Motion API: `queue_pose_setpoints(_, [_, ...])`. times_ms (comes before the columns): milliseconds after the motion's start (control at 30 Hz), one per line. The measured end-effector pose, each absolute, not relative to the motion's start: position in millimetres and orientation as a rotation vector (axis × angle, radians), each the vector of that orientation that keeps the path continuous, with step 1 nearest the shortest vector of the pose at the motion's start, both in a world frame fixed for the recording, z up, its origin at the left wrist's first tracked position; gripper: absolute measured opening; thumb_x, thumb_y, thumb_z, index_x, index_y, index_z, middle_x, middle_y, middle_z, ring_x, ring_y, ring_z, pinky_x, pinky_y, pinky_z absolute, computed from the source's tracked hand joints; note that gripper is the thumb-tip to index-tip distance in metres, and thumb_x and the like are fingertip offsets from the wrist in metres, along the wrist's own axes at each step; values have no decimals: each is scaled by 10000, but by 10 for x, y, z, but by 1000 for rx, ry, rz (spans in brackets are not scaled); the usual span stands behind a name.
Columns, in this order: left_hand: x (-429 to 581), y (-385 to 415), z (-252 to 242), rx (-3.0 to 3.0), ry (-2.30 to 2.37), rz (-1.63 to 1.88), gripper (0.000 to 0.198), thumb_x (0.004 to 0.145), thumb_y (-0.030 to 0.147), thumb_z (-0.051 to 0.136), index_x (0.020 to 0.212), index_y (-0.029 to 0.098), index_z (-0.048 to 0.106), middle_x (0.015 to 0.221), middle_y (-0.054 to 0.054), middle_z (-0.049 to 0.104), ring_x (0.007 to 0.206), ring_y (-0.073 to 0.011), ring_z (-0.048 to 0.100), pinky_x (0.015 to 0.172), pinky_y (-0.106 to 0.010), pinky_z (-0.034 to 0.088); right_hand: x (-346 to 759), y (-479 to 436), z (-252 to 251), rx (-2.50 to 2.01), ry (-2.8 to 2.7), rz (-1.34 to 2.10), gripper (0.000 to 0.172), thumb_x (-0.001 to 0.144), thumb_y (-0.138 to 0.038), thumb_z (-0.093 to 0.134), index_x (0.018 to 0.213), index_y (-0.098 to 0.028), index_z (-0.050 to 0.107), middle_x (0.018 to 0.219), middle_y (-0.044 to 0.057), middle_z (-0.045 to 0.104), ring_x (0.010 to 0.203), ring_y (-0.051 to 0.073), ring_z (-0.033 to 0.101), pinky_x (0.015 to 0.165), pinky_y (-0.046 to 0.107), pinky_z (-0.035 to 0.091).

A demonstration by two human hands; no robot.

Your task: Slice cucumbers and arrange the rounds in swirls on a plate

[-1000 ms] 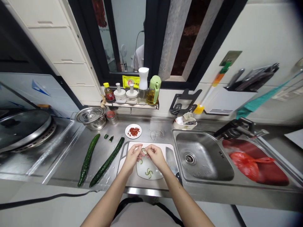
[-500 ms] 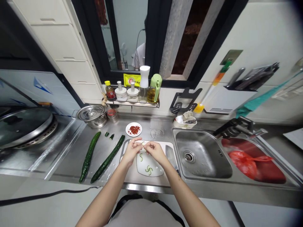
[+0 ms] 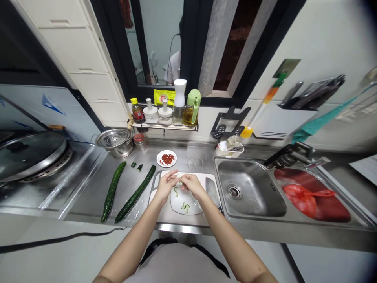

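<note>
Over a white plate (image 3: 175, 208) on the cutting board (image 3: 161, 220), my left hand (image 3: 165, 186) and my right hand (image 3: 191, 185) meet fingertip to fingertip. A small pale-green cucumber slice (image 3: 178, 182) is pinched between them, mostly hidden by the fingers. My left thumb and index finger are closed, the other fingers loosely stretched. The right fingers are curled in. Below on the plate lie a curved cucumber slice (image 3: 176, 192) and a pinwheel of thin cucumber slices (image 3: 185, 208). A knife with a broad blade (image 3: 211, 190) rests on the board's right side.
Two whole cucumbers (image 3: 136, 194) and two cut cucumber ends (image 3: 139, 168) lie left of the board. Behind it is a small dish of red chopped pieces (image 3: 166, 158). The sink (image 3: 250, 192) is at right, a lidded pot (image 3: 116, 142) at left, a condiment rack (image 3: 165, 126) behind.
The view has shifted slightly. My right fingers have curled a little more around the slice, while my left hand keeps nearly the same pose. The pieces on the plate stay put.
</note>
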State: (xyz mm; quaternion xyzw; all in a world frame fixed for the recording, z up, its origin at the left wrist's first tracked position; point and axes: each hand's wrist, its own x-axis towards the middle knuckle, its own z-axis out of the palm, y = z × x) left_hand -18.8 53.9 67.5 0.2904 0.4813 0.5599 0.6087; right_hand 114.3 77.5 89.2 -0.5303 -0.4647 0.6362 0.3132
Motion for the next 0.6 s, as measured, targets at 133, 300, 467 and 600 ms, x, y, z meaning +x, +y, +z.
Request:
queue_pose_setpoints(133, [-178,534,596,662,1112,1318,565,557,269,812,1091,128,691,743,21,569,619,-52,498,597,-183,378,1119,767,858,-1410,-1180,1699,89,672,-253,564,620,-181,552,454,-41,563,384,69,480,376,168,289])
queue_pose_setpoints(300, [-212,542,567,724,1100,1281,543,605,247,766,1129,133,683,761,21,588,638,-58,520,627,-187,404,1125,780,818,-1411,-1183,1722,111,669,-265,580,601,-183,548,437,-46,546,384,70,478,370,165,286])
queue_pose_setpoints(467, [-302,603,520,843,1130,1177,371,593,225,747,951,131,719,756,1,633,665,-84,554,687,-218,433,1161,881,734,-1458,-1304,1751,90,672,-238,594,616,-170,577,515,-19,622,432,75,551,373,149,297])
queue_pose_setpoints(600, [-350,617,332,916,1260,1163,269,569,275,760,790,142,683,724,-5,627,671,-103,555,690,-233,435,1193,962,559,-1490,-1469,1777,107,693,-218,602,602,-170,570,458,-34,583,411,72,514,388,151,314])
